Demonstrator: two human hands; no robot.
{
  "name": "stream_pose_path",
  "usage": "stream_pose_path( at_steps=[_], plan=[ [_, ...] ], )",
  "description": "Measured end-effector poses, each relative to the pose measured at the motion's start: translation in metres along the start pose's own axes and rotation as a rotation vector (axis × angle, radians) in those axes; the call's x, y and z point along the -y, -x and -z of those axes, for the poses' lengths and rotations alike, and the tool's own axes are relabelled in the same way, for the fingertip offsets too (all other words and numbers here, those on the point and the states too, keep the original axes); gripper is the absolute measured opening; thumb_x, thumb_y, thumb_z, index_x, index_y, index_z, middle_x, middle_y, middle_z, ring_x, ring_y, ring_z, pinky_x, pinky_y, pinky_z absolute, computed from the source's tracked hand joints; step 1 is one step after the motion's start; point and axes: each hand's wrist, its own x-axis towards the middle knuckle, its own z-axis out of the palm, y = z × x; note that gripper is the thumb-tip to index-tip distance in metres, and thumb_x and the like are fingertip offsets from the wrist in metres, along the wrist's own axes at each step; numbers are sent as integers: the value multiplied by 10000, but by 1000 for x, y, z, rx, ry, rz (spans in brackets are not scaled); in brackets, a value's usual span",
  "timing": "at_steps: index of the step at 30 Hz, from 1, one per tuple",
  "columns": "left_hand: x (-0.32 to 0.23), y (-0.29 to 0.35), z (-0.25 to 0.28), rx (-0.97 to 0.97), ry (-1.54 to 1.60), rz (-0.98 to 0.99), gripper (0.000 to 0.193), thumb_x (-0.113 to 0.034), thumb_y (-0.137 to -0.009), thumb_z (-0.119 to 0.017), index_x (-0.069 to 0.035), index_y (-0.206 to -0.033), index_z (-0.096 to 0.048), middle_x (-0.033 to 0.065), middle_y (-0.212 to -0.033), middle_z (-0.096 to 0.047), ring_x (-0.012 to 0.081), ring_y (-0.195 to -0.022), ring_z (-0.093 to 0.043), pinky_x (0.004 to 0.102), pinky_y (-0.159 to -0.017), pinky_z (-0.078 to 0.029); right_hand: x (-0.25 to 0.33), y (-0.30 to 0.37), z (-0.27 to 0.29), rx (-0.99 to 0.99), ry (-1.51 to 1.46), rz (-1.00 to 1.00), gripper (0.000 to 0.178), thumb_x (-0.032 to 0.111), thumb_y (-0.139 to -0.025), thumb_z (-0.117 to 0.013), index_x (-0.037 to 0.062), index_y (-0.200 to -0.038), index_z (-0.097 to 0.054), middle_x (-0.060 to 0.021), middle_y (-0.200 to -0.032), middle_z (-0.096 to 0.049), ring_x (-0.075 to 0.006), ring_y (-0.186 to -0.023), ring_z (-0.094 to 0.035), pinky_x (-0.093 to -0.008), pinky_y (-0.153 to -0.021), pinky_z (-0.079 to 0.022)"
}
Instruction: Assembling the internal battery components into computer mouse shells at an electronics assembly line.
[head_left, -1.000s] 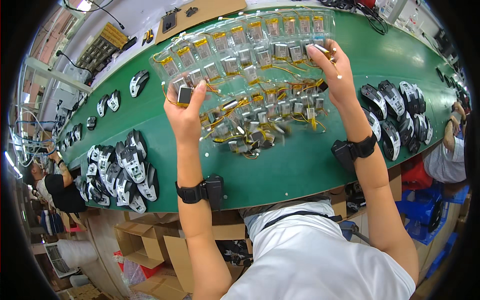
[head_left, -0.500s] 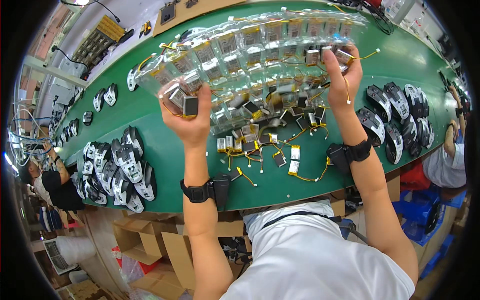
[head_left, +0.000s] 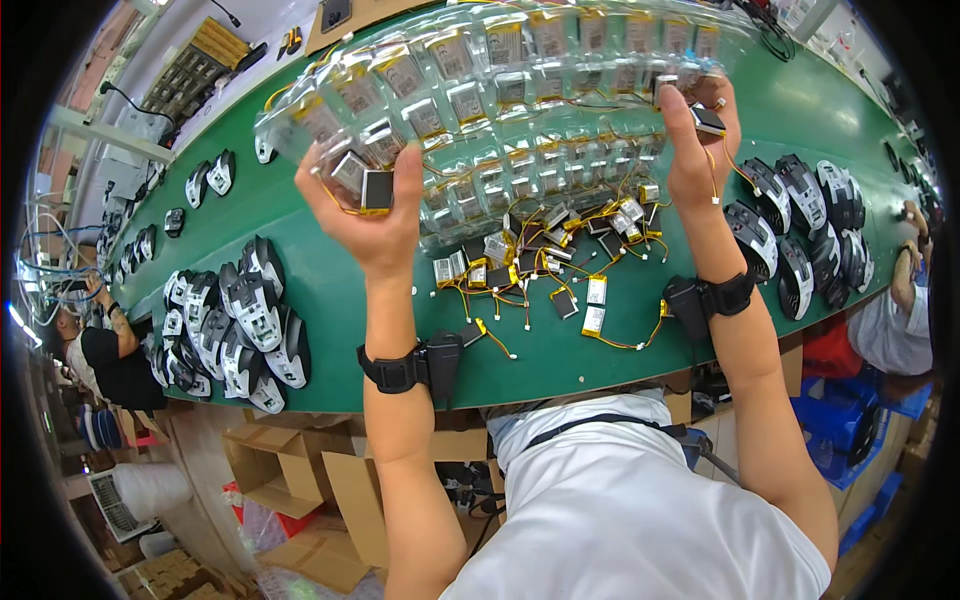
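A clear plastic blister tray (head_left: 470, 138) is held up tilted over the green table, between both my hands. Rows of small silver battery packs with yellow tape and thin wires show in its pockets. My left hand (head_left: 365, 215) grips the tray's left end, its thumb beside a loose dark-faced battery (head_left: 377, 190). At the right end my right hand (head_left: 698, 150) clasps the edge, with another battery (head_left: 708, 121) by its fingers and wires hanging down. Below lies a heap of loose batteries (head_left: 560, 240) with tangled wires. Whether the lower pocket rows belong to a second tray, I cannot tell.
Black-and-grey computer mouse shells (head_left: 250, 310) are piled on the left, with another pile (head_left: 795, 215) on the right. The table's front edge runs before me; open cardboard boxes (head_left: 280, 460) stand below. People sit at the far left and right.
The tray and both hands have moved slightly up and outward. Batteries blurred in motion beneath the tray have come to rest, and the heap on the table is larger.
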Motion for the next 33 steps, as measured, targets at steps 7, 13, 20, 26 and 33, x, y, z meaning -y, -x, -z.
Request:
stream_pose_path(
  at_steps=[7, 13, 20, 26, 33],
  plan=[
    [-3, 1, 10, 14, -41, -112, 660, -93, -764, -774, -8, -1260, -347, 113, -1074, -551, 162, -896, -588, 276, -755, -509, 3, 3, 3, 41, -2, -44, 298, 131, -831, -699, 31, -1052, -527, -30, -939, -594, -74, -799, -550, -214, -690, -437],
    [3, 3, 11, 64, -3, -65, 1029, -408, -670, -823, 16, -1383, -215, 153, -1210, -452, 241, -1098, -504, 346, -916, -451, 6, 6, -1, 38, -47, -52, 381, 139, -831, -682, 21, -1139, -490, -42, -983, -577, -98, -881, -534, -229, -745, -430],
    [-2, 3, 11, 64, -33, -110, 930, -385, -763, -741, 14, -1404, -198, 169, -1241, -462, 251, -1092, -525, 359, -910, -454, 6, 3, 5, 42, -123, -83, 356, 135, -834, -671, 26, -1125, -497, -28, -968, -579, -85, -846, -523, -216, -743, -414],
    [4, -3, 4, 143, 61, 36, 804, -213, -769, -739, 7, -1391, -280, 139, -1271, -457, 213, -1047, -531, 317, -872, -458, 1, -5, 7, 117, -138, -170, 371, 137, -853, -643, 23, -1168, -485, -47, -1026, -609, -101, -895, -557, -232, -771, -430],
    [-7, -3, 4, -7, -66, 25, 601, -132, -786, -705, 23, -1286, -410, 103, -1224, -511, 162, -915, -579, 268, -791, -474, 3, -2, 10, 56, -151, -52, 269, 96, -861, -631, 19, -1095, -523, -46, -1000, -612, -101, -868, -563, -222, -755, -426]
  ],
)
